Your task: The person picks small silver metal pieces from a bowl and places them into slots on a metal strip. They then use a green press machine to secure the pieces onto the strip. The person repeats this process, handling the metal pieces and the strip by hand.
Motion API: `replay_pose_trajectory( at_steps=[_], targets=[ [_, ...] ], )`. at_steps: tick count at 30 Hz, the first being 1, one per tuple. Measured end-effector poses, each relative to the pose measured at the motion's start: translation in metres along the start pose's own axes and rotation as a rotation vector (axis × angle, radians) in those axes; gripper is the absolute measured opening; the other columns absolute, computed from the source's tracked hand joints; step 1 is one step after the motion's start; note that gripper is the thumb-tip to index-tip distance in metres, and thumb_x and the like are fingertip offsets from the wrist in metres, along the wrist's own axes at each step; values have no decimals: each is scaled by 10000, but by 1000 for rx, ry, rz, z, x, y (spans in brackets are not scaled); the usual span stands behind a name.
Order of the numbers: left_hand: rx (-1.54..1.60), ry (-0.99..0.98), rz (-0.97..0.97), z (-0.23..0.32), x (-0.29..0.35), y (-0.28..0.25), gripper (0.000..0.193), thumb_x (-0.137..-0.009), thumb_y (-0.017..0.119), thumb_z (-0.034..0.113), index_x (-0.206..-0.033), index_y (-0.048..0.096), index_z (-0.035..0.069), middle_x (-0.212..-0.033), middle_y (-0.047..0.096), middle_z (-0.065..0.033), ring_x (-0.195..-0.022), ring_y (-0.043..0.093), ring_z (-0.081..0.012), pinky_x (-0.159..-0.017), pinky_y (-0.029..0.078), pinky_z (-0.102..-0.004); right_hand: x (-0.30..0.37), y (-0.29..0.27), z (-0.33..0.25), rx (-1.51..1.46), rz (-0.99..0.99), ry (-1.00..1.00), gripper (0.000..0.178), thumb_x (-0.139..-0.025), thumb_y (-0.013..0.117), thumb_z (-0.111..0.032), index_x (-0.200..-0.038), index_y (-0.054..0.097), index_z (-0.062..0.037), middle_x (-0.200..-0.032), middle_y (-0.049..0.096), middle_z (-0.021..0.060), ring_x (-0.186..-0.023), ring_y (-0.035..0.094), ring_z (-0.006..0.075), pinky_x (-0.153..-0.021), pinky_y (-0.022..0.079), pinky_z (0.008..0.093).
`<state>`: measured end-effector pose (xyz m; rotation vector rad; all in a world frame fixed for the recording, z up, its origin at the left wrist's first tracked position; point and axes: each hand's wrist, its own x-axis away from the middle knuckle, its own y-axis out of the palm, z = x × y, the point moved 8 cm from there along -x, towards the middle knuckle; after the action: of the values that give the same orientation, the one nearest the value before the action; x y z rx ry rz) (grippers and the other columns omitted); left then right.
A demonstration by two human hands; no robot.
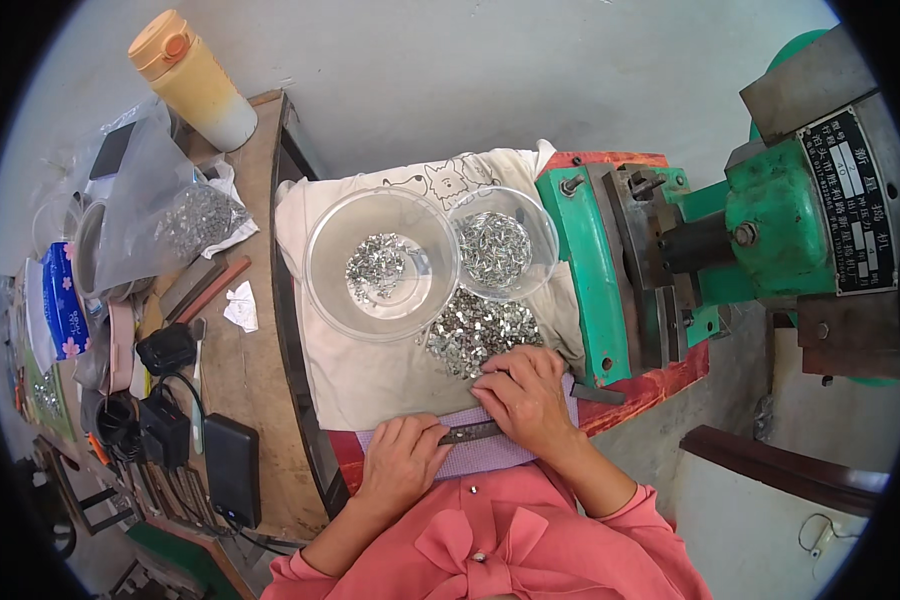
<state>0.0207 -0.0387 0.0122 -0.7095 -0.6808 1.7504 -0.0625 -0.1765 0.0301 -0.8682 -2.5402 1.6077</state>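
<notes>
Curled fingers of the left hand grasp one end of a narrow dark metal strip, which lies nearer the wearer than the large clear tub, below it and to its right. Bent fingers of the right hand sit at the strip's other end, their tips by the edge of a loose heap of small metal pieces; whether they grip the strip cannot be told (the hand hides that end). This heap, silvery and dark, lies just below and right of the tub. Inside the tub are small silvery bits. Touching its right side is a smaller clear bowl of slender silvery pieces. Beneath the tub spreads a cream cloth with a line drawing; a lilac cloth lies nearer the wearer. To the tub's right stands a green press. Left of it, a wooden table carries a yellow flask and a black power bank.
</notes>
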Motion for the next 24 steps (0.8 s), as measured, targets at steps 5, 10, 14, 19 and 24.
replay_pose_trajectory(
  at_steps=[5,10,14,19,24],
  targets=[
    [37,-14,33,0,-2,-5,308,-748,803,157,-1006,651,83,-1011,616,-73,-898,592,-275,-763,440,-394,28,-11,-9,-87,31,-7,196,-727,811,-143,-879,688,-138,-995,632,-16,-1017,563,216,-925,368,410],
    [73,-2,47,1,-6,0,278,-749,803,155,-970,650,84,-968,630,-66,-879,595,-272,-747,435,-395,54,-7,-11,-96,-27,-1,212,-727,823,-163,-919,732,-164,-981,635,-35,-986,571,210,-912,365,403],
    [69,14,57,2,-8,2,222,-757,792,140,-925,656,86,-939,641,-51,-865,598,-265,-736,430,-395,47,-13,-10,-132,-18,20,243,-726,822,-160,-958,748,-165,-986,632,-26,-982,568,214,-898,373,399],
    [62,14,66,1,-6,3,201,-765,783,133,-905,648,82,-944,643,-56,-871,597,-270,-741,430,-396,14,-5,-12,-133,22,-55,247,-737,792,-129,-978,744,-158,-998,629,-5,-988,573,229,-875,402,399],
    [84,-10,56,2,-6,1,267,-763,794,155,-955,628,70,-980,637,-95,-890,590,-299,-757,434,-410,-15,17,-23,-159,-42,-157,198,-762,791,-151,-950,732,-151,-969,637,-5,-980,570,219,-872,399,383]
  ],
)
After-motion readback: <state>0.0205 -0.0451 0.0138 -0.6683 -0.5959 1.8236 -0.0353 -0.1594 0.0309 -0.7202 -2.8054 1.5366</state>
